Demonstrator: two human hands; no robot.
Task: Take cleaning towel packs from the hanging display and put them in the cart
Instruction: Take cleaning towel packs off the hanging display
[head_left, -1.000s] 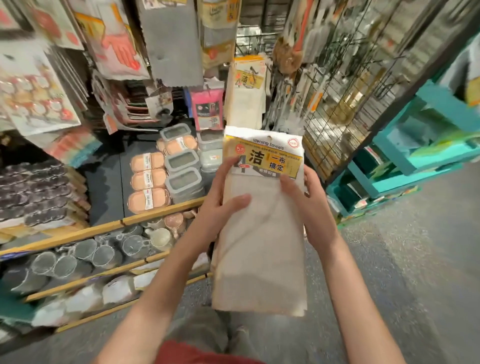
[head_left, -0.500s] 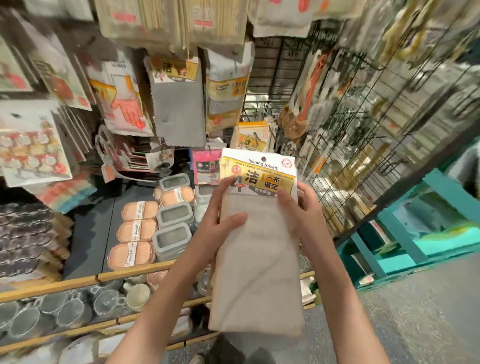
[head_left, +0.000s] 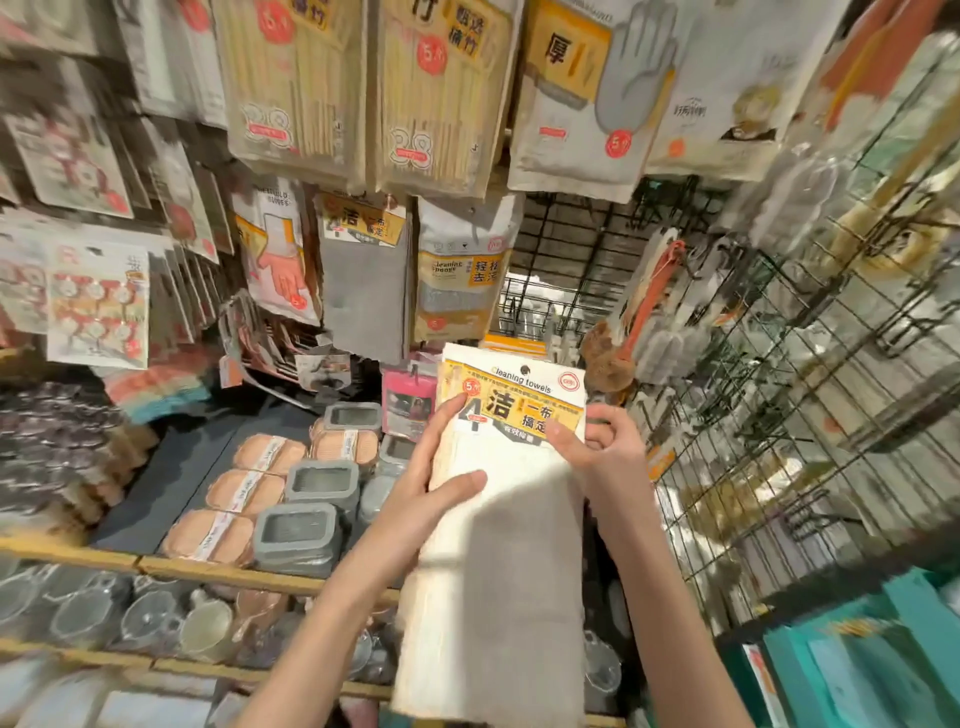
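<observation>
One cleaning towel pack (head_left: 498, 545) is held upright in front of the person, between both hands, off the hanging display (head_left: 363, 280) and below its rows of packets. The left hand (head_left: 431, 483) wraps the pack's left edge, thumb lying across the front of the cloth and fingers reaching up onto the label. The right hand (head_left: 605, 447) pinches the right edge just under the label, thumb on the front and the other fingers curled behind. The pack's header card reads "Cleaning towels", with a large "4", a red "5" dot and bold Chinese characters on a yellow band. The pack's bottom end runs out of the picture.

On the display, one grey towel pack (head_left: 363, 291) with the same yellow label hangs behind, and beside it one sponge pack (head_left: 462, 270) marked "Cleaning sponge". Above hang two bamboo stick packs (head_left: 363, 88), each printed "38", and one grey glove pack (head_left: 587, 93) with a red "5" dot. One orange glove pack (head_left: 275, 254) hangs left; its top line reads partly "HOUSEHOLD".

On the shelf (head_left: 171, 457) below lie about five tan lidded boxes (head_left: 244, 488) and at least four grey containers (head_left: 298, 535); others are hidden behind the left arm. The glass cups (head_left: 93, 613) on the lower tier are too blurred to count. A wire grid rack (head_left: 779, 415) fills the right side, its goods blurred
</observation>
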